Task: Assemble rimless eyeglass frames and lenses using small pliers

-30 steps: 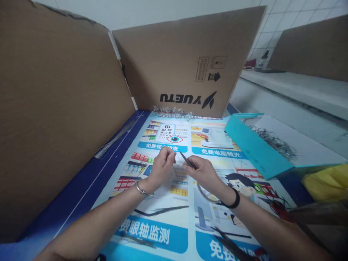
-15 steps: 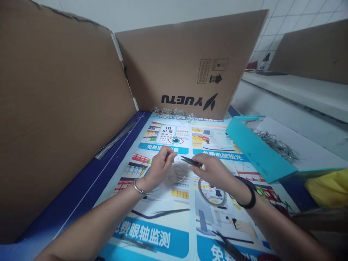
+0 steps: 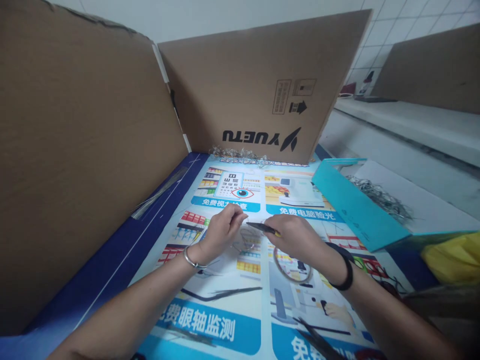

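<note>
My left hand (image 3: 222, 227) is closed in a pinch on a thin wire (image 3: 245, 246), which hangs below the fingertips in a loose loop. In my right hand (image 3: 294, 235) is a pair of pliers (image 3: 258, 226) with dark pointed jaws and a bit of yellow at the handle. The jaw tips are right beside my left fingertips, near the wire; whether they grip it is too small to tell. Under my right hand a ring-shaped coil (image 3: 277, 265) lies on the printed table sheet, partly covered by the wrist.
Cardboard panels (image 3: 247, 90) wall the back and left. A clump of shiny wire pieces (image 3: 240, 153) lies along the back panel. To the right, a teal box (image 3: 356, 210) holds tangled wires (image 3: 378, 197). Dark wire strands (image 3: 228, 293) and dark scissors-like blades (image 3: 318, 340) lie in front.
The pliers have turned and their tips have come down and left, closer to my left fingertips. My left hand has barely shifted.
</note>
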A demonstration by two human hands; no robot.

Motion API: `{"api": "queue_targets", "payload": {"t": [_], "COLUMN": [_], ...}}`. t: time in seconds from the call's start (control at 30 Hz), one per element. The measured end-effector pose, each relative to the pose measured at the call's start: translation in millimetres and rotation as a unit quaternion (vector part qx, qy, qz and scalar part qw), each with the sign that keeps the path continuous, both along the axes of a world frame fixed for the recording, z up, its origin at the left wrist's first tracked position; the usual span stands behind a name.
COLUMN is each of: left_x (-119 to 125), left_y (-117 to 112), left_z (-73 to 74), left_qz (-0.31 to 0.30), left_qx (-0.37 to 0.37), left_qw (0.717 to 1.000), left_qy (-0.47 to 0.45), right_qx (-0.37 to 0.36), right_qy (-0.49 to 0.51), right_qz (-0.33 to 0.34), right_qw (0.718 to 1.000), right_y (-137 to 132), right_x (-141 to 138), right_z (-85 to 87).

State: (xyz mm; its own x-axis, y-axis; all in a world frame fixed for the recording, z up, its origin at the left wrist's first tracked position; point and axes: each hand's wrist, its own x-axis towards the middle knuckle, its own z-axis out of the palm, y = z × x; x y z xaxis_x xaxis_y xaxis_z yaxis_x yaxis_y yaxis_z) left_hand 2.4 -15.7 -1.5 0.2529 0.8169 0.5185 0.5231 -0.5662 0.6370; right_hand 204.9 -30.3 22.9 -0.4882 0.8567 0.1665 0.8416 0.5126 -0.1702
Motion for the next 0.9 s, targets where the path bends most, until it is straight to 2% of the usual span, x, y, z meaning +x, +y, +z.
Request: {"api": "queue_targets", "payload": {"t": [0.1,0.17,0.33,0.43,0.6,0.83,0.9], "left_x": [1,1,0,-1,-1,1,0], "left_y": [0,2,8,10,10,11,11], "left_z": [1.3,2.0,2.9,4.5,6.3,2.1,1.4], "left_qz": [-0.005,-0.01,-0.069,-0.093,-0.092,-0.114,-0.112], "left_qx": [-0.03,-0.076,-0.197,-0.211,-0.221,-0.305,-0.305], "left_qw": [0.999,0.996,0.965,0.962,0.96,0.915,0.912], "left_qy": [-0.022,-0.054,-0.159,-0.147,-0.146,-0.24,-0.251], "right_qx": [-0.017,-0.027,-0.048,-0.062,-0.066,-0.065,-0.081], "right_qy": [0.006,0.017,0.058,0.076,0.085,0.092,0.099], "right_qz": [-0.01,-0.018,-0.035,-0.034,-0.035,-0.035,-0.035], "right_qw": [1.0,0.999,0.997,0.995,0.994,0.993,0.991], "right_y": [1,1,2,3,4,1,0], "right_x": [-1,-1,-2,-1,-1,-5,-6], "right_z": [-2.4,-3.4,-6.7,-8.1,-7.5,-8.0,-8.2]}}
